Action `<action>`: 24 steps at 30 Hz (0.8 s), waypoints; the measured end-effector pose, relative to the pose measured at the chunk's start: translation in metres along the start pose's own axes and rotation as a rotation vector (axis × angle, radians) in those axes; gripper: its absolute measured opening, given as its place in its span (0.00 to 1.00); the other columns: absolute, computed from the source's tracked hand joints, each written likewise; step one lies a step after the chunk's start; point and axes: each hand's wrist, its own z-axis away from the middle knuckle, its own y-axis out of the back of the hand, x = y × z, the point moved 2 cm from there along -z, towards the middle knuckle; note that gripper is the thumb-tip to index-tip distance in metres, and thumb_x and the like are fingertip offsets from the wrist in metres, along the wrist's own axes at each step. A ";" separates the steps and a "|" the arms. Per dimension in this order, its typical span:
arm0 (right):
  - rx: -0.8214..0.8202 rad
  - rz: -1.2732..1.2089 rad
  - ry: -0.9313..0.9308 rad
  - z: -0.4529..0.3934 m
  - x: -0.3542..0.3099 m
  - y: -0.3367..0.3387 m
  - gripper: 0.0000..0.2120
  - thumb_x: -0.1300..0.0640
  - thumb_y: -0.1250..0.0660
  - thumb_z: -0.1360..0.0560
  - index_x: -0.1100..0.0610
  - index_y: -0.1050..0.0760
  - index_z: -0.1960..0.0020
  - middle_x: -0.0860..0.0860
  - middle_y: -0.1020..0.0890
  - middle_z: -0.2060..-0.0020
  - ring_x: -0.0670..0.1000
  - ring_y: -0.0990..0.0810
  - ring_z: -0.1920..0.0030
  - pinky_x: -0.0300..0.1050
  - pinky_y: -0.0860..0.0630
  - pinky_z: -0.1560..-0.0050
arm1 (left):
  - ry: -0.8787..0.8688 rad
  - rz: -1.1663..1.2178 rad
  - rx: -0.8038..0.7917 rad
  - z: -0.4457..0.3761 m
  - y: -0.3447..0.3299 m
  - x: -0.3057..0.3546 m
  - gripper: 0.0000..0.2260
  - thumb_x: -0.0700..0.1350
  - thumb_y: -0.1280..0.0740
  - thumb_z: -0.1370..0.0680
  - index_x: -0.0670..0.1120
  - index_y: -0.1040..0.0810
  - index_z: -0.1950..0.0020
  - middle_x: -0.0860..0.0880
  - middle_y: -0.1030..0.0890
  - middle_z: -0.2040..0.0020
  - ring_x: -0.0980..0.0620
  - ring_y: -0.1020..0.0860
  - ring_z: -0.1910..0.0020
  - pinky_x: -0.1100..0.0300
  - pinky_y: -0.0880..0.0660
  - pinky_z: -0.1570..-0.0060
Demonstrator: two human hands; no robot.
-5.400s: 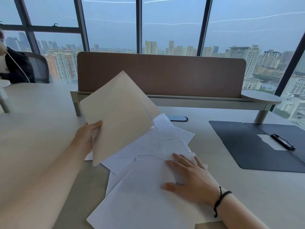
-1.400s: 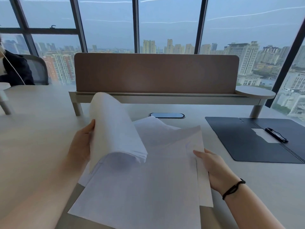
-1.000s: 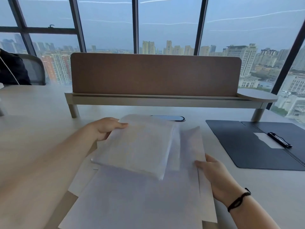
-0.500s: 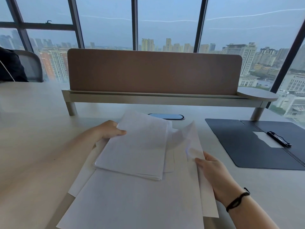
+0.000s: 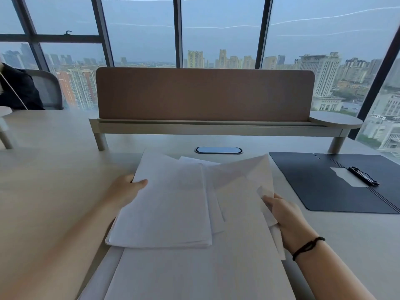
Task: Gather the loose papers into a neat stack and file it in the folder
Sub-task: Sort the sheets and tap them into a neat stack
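White loose papers lie in front of me on the pale desk. My left hand point(image 5: 126, 190) grips the left edge of a small gathered stack of sheets point(image 5: 168, 204), held flat just over the others. My right hand point(image 5: 283, 215) pinches the right edge of the larger sheets underneath point(image 5: 238, 245), whose far corner lifts up. The dark folder point(image 5: 320, 187) lies open and flat at the right, with a black clip point(image 5: 363, 176) on a white slip inside it.
A brown divider panel point(image 5: 205, 94) on a raised shelf crosses the desk behind the papers. An oval cable port point(image 5: 218, 150) sits just beyond them. At the far left, a seated person in dark clothes point(image 5: 17, 89) and a chair.
My left hand brought a curled bundle of sheets down flat onto the pile. My right hand slid to the right edge and lifted the lower sheets slightly.
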 end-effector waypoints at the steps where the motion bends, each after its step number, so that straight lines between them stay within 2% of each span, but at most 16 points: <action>1: -0.047 -0.062 -0.044 0.001 0.003 -0.005 0.08 0.59 0.33 0.20 0.61 0.17 0.49 0.59 0.13 0.60 0.58 0.15 0.66 0.48 0.17 0.68 | -0.007 0.032 0.004 0.003 -0.001 -0.001 0.07 0.48 0.32 0.21 0.47 0.16 0.49 0.45 0.14 0.50 0.44 0.17 0.50 0.53 0.24 0.49; 3: -0.127 -0.117 -0.151 0.001 0.012 -0.013 0.17 0.50 0.29 0.22 0.63 0.17 0.41 0.62 0.14 0.50 0.61 0.15 0.55 0.56 0.16 0.55 | -0.015 0.060 -0.012 0.007 -0.005 -0.001 0.06 0.49 0.32 0.21 0.49 0.16 0.49 0.47 0.14 0.50 0.44 0.17 0.50 0.50 0.24 0.44; 4: -0.154 -0.109 -0.196 0.000 0.016 -0.016 0.22 0.47 0.29 0.23 0.63 0.18 0.38 0.63 0.15 0.49 0.62 0.16 0.54 0.56 0.17 0.53 | -0.024 0.067 -0.019 0.008 -0.006 -0.001 0.06 0.49 0.31 0.21 0.49 0.16 0.50 0.46 0.14 0.50 0.43 0.16 0.49 0.49 0.23 0.43; 5: -0.185 -0.085 -0.232 0.000 0.018 -0.018 0.24 0.47 0.30 0.23 0.65 0.20 0.36 0.62 0.17 0.50 0.62 0.17 0.55 0.55 0.16 0.55 | -0.041 0.072 -0.022 0.008 -0.007 -0.001 0.06 0.49 0.31 0.21 0.49 0.16 0.50 0.47 0.13 0.50 0.43 0.16 0.49 0.48 0.23 0.42; 8: -0.281 -0.037 -0.267 -0.006 0.018 -0.019 0.23 0.55 0.31 0.22 0.67 0.24 0.33 0.63 0.19 0.47 0.60 0.17 0.57 0.53 0.16 0.59 | -0.093 0.054 -0.046 0.013 -0.011 -0.003 0.07 0.50 0.32 0.21 0.51 0.16 0.49 0.49 0.13 0.51 0.46 0.16 0.50 0.47 0.23 0.42; 10: -0.364 -0.032 -0.264 -0.006 0.014 -0.018 0.22 0.49 0.32 0.22 0.63 0.20 0.35 0.60 0.16 0.46 0.60 0.15 0.55 0.52 0.16 0.56 | -0.130 0.044 -0.058 0.017 -0.012 -0.004 0.07 0.51 0.33 0.21 0.52 0.16 0.49 0.49 0.13 0.51 0.46 0.16 0.50 0.48 0.23 0.43; 12: -0.400 -0.046 -0.251 -0.009 0.009 -0.017 0.24 0.42 0.34 0.21 0.60 0.18 0.38 0.59 0.14 0.49 0.57 0.13 0.59 0.49 0.16 0.61 | -0.170 0.049 -0.064 0.020 -0.012 -0.005 0.06 0.51 0.33 0.20 0.53 0.17 0.49 0.49 0.13 0.52 0.46 0.16 0.51 0.48 0.22 0.45; 14: -0.375 -0.015 -0.226 -0.012 0.007 -0.016 0.21 0.48 0.34 0.20 0.64 0.19 0.38 0.60 0.13 0.53 0.56 0.13 0.64 0.49 0.16 0.66 | -0.205 0.075 -0.064 0.022 -0.011 -0.005 0.06 0.48 0.33 0.19 0.52 0.17 0.49 0.49 0.13 0.53 0.46 0.16 0.51 0.50 0.22 0.48; 17: -0.308 0.197 -0.106 -0.017 0.009 -0.019 0.12 0.64 0.35 0.20 0.67 0.22 0.38 0.62 0.12 0.53 0.61 0.13 0.58 0.55 0.15 0.56 | -0.232 0.124 -0.064 0.022 -0.010 -0.003 0.05 0.45 0.33 0.19 0.52 0.17 0.49 0.54 0.13 0.53 0.48 0.16 0.52 0.52 0.22 0.50; 20: -0.313 0.296 -0.039 -0.019 0.008 -0.019 0.11 0.67 0.38 0.19 0.65 0.22 0.38 0.61 0.13 0.50 0.62 0.14 0.51 0.55 0.16 0.52 | -0.222 0.233 -0.068 0.020 -0.003 0.001 0.05 0.42 0.33 0.19 0.49 0.17 0.49 0.56 0.13 0.58 0.49 0.16 0.55 0.55 0.22 0.54; 22: -0.360 0.248 -0.015 -0.021 0.001 -0.012 0.11 0.67 0.38 0.19 0.65 0.22 0.38 0.61 0.13 0.48 0.61 0.13 0.53 0.52 0.16 0.54 | -0.189 0.345 -0.100 0.019 0.007 0.001 0.06 0.41 0.34 0.19 0.46 0.17 0.47 0.52 0.12 0.58 0.47 0.16 0.57 0.57 0.20 0.58; 24: -0.393 0.164 -0.007 -0.024 -0.006 -0.001 0.12 0.66 0.38 0.19 0.66 0.22 0.38 0.63 0.14 0.46 0.60 0.13 0.53 0.52 0.15 0.54 | -0.140 0.442 -0.186 0.015 0.016 -0.005 0.07 0.42 0.32 0.20 0.42 0.18 0.45 0.44 0.13 0.53 0.46 0.15 0.58 0.55 0.19 0.59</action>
